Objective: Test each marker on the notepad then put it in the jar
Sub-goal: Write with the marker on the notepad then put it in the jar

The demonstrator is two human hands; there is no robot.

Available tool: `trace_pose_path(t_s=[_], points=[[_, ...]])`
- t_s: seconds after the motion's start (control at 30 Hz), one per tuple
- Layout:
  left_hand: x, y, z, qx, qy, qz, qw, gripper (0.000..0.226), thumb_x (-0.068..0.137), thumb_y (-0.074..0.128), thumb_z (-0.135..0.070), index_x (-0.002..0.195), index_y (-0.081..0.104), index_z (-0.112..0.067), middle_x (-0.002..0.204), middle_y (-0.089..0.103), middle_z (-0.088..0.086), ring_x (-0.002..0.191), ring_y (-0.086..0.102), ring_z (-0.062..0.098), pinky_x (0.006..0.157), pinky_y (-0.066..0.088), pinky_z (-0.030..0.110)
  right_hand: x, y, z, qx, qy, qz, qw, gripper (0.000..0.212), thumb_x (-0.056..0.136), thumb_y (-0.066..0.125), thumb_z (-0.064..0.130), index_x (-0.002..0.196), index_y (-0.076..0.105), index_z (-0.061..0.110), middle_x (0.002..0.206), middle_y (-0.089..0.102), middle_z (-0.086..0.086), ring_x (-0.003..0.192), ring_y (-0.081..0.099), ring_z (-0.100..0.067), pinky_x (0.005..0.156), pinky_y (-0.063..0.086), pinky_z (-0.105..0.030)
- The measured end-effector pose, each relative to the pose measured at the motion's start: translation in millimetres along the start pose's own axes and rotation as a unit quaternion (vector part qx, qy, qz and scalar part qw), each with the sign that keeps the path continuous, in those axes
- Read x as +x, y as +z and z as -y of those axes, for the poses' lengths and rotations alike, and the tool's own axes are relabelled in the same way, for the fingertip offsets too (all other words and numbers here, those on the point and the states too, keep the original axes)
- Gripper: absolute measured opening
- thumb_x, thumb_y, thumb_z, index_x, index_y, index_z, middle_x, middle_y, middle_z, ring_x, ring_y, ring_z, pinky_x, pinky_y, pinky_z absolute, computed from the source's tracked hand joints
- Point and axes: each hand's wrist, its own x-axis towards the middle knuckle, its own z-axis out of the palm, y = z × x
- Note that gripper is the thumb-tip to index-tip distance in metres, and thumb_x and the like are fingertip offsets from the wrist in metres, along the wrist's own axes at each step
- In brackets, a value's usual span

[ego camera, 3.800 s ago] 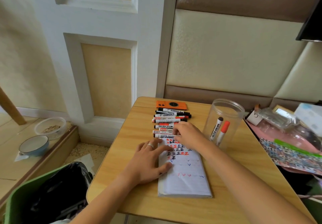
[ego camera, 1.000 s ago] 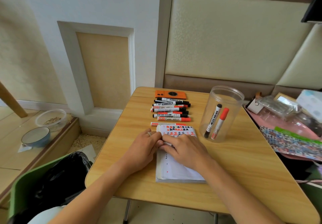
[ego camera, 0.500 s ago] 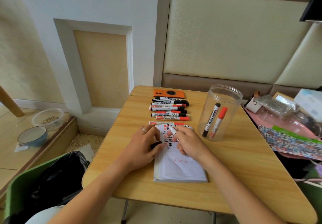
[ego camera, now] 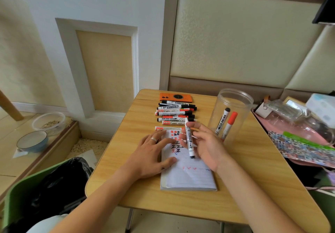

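Right hand grasping an uncapped marker, black tip down over the notepad. Left hand released, fingers flat on the notepad's left edge. Jar upright on the tabletop, just right of the hands, holding two markers. Remaining markers in a row beyond the notepad.
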Motion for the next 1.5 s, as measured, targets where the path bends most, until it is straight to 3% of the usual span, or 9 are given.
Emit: trace_pose_path(t_s=[0.1, 0.2, 0.27, 0.33, 0.53, 0.67, 0.9, 1.13, 1.5], points=[[0, 0, 0, 0.009, -0.009, 0.007, 1.000, 0.066, 0.086, 0.032, -0.080, 0.145, 0.034, -0.049, 0.165, 0.021, -0.006, 0.154, 0.011, 0.010, 0.126, 0.003, 0.039, 1, -6, 0, -0.004, -0.022, -0.005, 1.000, 0.041, 0.101, 0.040, -0.012, 0.124, 0.067, 0.009, 0.105, 0.074, -0.017, 0.098, 0.073, -0.029, 0.085, 0.062, -0.044], [0, 0, 0, 0.011, -0.011, 0.012, 1.000, 0.066, 0.086, 0.032, -0.079, 0.145, 0.034, -0.047, 0.164, 0.021, -0.006, 0.154, 0.013, 0.012, 0.125, 0.002, 0.037, -1, -5, -1, -0.114, -0.058, -0.019, 0.992, 0.018, 0.099, 0.061, 0.003, 0.114, 0.067, 0.012, 0.086, 0.070, -0.010, 0.079, 0.068, -0.023, 0.063, 0.055, -0.028], [0, 0, 0, 0.012, -0.012, 0.009, 1.000, 0.066, 0.086, 0.033, -0.078, 0.144, 0.035, -0.047, 0.163, 0.022, -0.007, 0.153, 0.014, 0.013, 0.124, 0.002, 0.036, -3, -3, -3, -0.186, -0.075, -0.045, 0.979, 0.002, 0.099, 0.066, 0.017, 0.099, 0.065, 0.015, 0.068, 0.059, -0.005, 0.059, 0.054, -0.016, 0.047, 0.041, -0.020], [0, 1, 1, 0.018, -0.013, 0.008, 1.000, 0.065, 0.087, 0.033, -0.078, 0.144, 0.035, -0.047, 0.163, 0.023, -0.007, 0.153, 0.015, 0.013, 0.124, 0.003, 0.036, -4, -2, -8, -0.257, -0.095, -0.074, 0.959, 0.014, 0.101, 0.063, 0.021, 0.089, 0.063, 0.013, 0.060, 0.054, -0.005, 0.049, 0.047, -0.015, 0.040, 0.035, -0.019], [0, 0, -1, 0.026, -0.013, 0.017, 0.999, 0.069, 0.086, 0.027, -0.078, 0.150, 0.028, -0.050, 0.164, 0.020, -0.006, 0.153, 0.012, 0.013, 0.123, 0.001, 0.035, -9, 4, -14, -0.329, -0.093, -0.084, 0.936, 0.013, 0.100, 0.061, 0.021, 0.093, 0.062, 0.010, 0.075, 0.069, -0.008, 0.055, 0.068, -0.028, 0.040, 0.042, -0.027], [0, -2, -2, 0.035, -0.017, 0.031, 0.999, 0.070, 0.085, 0.022, -0.079, 0.152, 0.021, -0.055, 0.166, 0.014, -0.005, 0.154, 0.006, 0.013, 0.124, -0.001, 0.037, -7, 2, -20, -0.343, -0.081, -0.115, 0.929, 0.013, 0.093, 0.070, 0.017, 0.092, 0.060, 0.009, 0.070, 0.068, -0.011, 0.048, 0.065, -0.028, 0.041, 0.045, -0.029], [0, -1, -2, 0.032, -0.021, 0.034, 0.999, 0.075, 0.084, 0.020, -0.086, 0.151, 0.025, -0.053, 0.166, 0.013, -0.006, 0.154, 0.004, 0.012, 0.125, -0.003, 0.037, -7, 3, -23, -0.367, -0.067, -0.124, 0.919, 0.011, 0.089, 0.067, 0.008, 0.088, 0.057, 0.005, 0.059, 0.065, -0.013, 0.043, 0.062, -0.028, 0.038, 0.043, -0.027], [1, 0, -1, 0.051, -0.021, 0.036, 0.998, 0.081, 0.082, 0.022, -0.089, 0.153, 0.023, -0.050, 0.167, 0.013, -0.006, 0.155, 0.005, 0.014, 0.126, 0.000, 0.041, -7, 3, -25, -0.368, -0.071, -0.113, 0.920, 0.011, 0.090, 0.068, 0.009, 0.089, 0.058, 0.006, 0.060, 0.066, -0.014, 0.039, 0.058, -0.023, 0.038, 0.040, -0.025], [1, 1, -1, 0.052, -0.018, 0.028, 0.998, 0.082, 0.082, 0.023, -0.087, 0.154, 0.024, -0.048, 0.166, 0.014, -0.005, 0.154, 0.006, 0.013, 0.122, -0.006, 0.032, -6, 2, -26, -0.374, -0.071, -0.129, 0.916, 0.012, 0.090, 0.068, 0.007, 0.084, 0.058, 0.005, 0.058, 0.064, -0.017, 0.039, 0.060, -0.024, 0.038, 0.040, -0.025]])
